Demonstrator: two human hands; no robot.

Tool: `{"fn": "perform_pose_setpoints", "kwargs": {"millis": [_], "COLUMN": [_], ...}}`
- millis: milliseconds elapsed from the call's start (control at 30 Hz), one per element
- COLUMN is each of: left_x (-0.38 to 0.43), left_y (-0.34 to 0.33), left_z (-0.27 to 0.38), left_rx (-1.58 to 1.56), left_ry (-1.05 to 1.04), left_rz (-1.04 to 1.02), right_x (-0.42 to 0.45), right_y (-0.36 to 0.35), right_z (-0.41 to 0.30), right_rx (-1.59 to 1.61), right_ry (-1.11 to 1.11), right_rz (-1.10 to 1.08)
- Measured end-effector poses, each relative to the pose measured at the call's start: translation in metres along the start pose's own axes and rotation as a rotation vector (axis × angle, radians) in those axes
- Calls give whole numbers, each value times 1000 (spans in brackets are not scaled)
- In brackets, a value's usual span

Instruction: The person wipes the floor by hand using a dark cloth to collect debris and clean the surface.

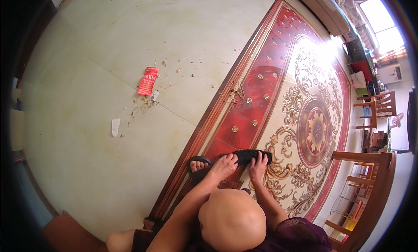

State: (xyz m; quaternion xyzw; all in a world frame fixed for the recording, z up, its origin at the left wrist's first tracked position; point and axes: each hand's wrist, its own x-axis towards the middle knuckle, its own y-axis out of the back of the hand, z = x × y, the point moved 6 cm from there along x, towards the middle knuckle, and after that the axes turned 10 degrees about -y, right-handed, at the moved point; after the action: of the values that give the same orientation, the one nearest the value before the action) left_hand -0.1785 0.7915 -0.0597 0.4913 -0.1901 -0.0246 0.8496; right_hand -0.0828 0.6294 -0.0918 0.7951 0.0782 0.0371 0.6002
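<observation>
A bunched black cloth [245, 156] lies on the decorated floor tiles just beyond my knee. My left hand [226, 164] grips its left part with curled fingers. At the cloth's right end, my right hand [259, 165] has its fingers bent over the fabric. To the left of my left hand, my foot shows in a dark sandal [199, 166]. Beneath the cloth, the red border [228, 134] of the floor pattern meets the cream scrollwork [281, 154].
On the pale floor lie a red printed paper [148, 82], white paper scraps [115, 127] and a pile of crumbs [145, 105]. Thin broken straws [240, 91] rest on the red border. Wooden chairs [378, 108] stand at the right, near a wooden furniture frame [375, 186].
</observation>
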Motion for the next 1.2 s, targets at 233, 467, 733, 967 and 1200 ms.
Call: {"fn": "perform_pose_setpoints", "kwargs": {"millis": [233,467,733,967,1200], "left_x": [-16,-68,-93,10,20], "left_y": [2,77,153,80,-5], "left_z": [-47,-165,-156,-86,-34], "left_rx": [156,299,291,68,-64], "left_ry": [293,727,654,198,100], "left_rz": [-124,-110,254,93,-124], "right_x": [55,106,87,90,52], "right_y": [-45,-92,-63,23,-31], "right_z": [-92,-305,-362,-134,-26], "right_rx": [12,150,614,232,-34], "right_ry": [107,567,685,292,-162], "right_rz": [18,-101,-274,92,43]}}
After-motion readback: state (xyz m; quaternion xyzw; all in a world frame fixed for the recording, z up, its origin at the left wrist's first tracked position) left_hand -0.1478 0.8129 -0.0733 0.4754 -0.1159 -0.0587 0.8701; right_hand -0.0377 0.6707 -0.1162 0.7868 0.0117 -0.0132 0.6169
